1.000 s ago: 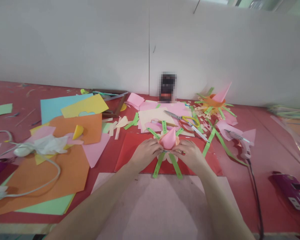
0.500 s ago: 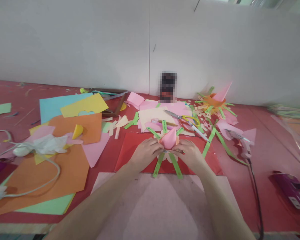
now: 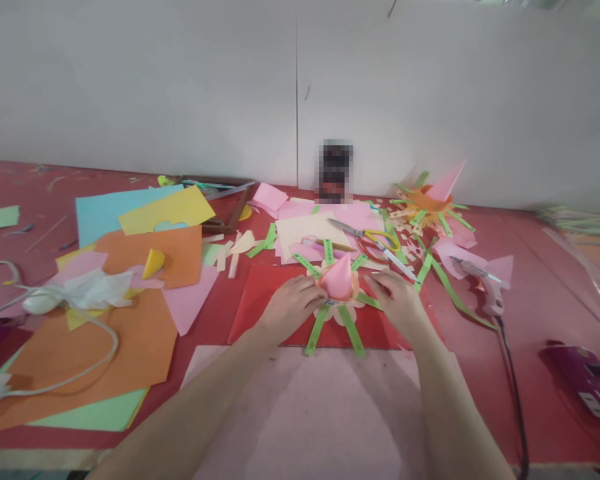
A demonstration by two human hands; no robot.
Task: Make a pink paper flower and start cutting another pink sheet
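A paper flower [image 3: 338, 279] with a pink cone in its middle, a pale scalloped base and green paper strips spreading outward lies on a red sheet [image 3: 265, 293]. The fingers of my left hand [image 3: 291, 303] are closed at the flower's left side, against the base of the cone. One left strip is hidden under that hand. To the right, my right hand [image 3: 399, 301] is off the cone, its fingers apart and slightly bent beside the tip of a right-hand green strip [image 3: 370, 301]. I see nothing held in it.
Scissors [image 3: 375, 240] and paper scraps lie behind the flower. A second, orange-based paper flower [image 3: 433, 200] stands at the back right. A corded glue gun [image 3: 490, 293] rests on the right, near a purple power strip [image 3: 583, 380]. Coloured sheets [image 3: 130, 333] and a white cable [image 3: 115, 340] cover the left.
My right hand has let go of the cone's right side and shifted right, uncovering a green strip. My left hand stays at the flower.
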